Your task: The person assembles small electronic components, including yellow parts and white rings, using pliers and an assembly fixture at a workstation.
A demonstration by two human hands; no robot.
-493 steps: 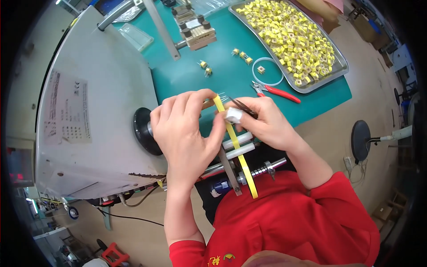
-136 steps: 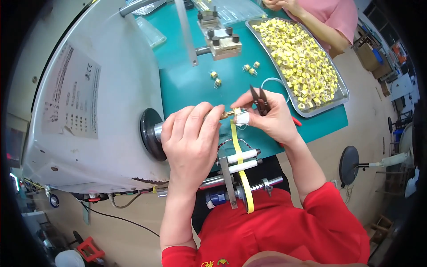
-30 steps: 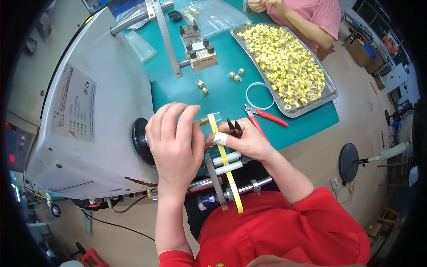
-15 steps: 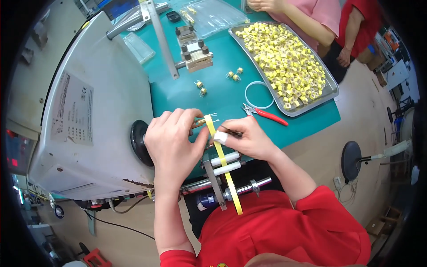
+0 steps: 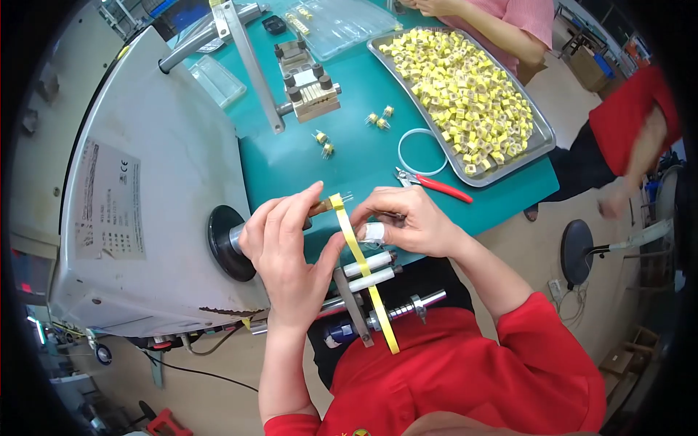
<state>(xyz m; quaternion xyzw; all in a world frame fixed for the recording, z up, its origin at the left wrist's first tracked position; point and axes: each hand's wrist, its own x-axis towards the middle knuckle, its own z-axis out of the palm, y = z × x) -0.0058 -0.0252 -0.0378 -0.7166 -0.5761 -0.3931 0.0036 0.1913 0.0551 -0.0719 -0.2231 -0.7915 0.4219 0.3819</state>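
A strip of yellow tape [image 5: 358, 251] runs from a small yellow-wrapped coil [image 5: 335, 201] with thin wire pins, on the end of a spindle, down over two white rollers [image 5: 372, 280]. My left hand [image 5: 287, 251] is beside the spindle; its index finger is stretched out, apart from the thumb, whose tip is by the tape. My right hand [image 5: 414, 221], with a white wrap on its thumb, is closed just right of the tape. A small dark tool [image 5: 395, 216] shows in its fingers, mostly hidden, so its kind is unclear.
A winding machine [image 5: 153, 174] with a black round knob [image 5: 231, 243] fills the left. A metal tray [image 5: 542, 142] of yellow coils, red-handled cutters [image 5: 443, 189], a pale ring [image 5: 423, 152] and several loose coils [image 5: 327, 150] lie on the green mat. Another person's arm [image 5: 502, 33] is beyond.
My left index finger has lifted and straightened away from the coil. My right hand has shifted slightly right. The person in red at the far right has moved outward and nearer.
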